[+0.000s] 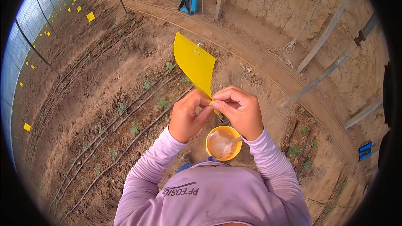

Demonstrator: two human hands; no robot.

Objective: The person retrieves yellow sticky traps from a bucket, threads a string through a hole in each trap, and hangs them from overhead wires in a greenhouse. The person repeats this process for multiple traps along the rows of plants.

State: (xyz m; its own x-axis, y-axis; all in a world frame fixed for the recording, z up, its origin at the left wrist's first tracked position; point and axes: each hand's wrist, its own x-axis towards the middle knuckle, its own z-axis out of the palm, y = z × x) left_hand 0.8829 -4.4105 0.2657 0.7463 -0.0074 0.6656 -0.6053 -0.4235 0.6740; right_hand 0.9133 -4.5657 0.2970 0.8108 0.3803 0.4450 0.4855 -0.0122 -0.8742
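Between both hands a yellow sheet (195, 62), which looks like a sticky insect trap, is pinched at its near corner. My left hand (190, 113) grips that corner from the left with thumb and fingers. From the right, my right hand (239, 108) pinches the same corner, the two thumbs nearly meeting. The sheet bends and points away from me, with a small hole and a whitish tie (198, 49) near its far edge. Below the hands stands a yellow bucket (208, 146) with crumpled clear plastic (221, 144) and a handle-like piece inside.
Black drip lines (125, 150) run past small green plants (162, 103) on the left. A dirt path (251, 48) curves along an earthen wall, with slanted posts (326, 28) beside it. A blue backpack sprayer (193, 1) stands far ahead. More yellow sheets (90, 16) hang at left.
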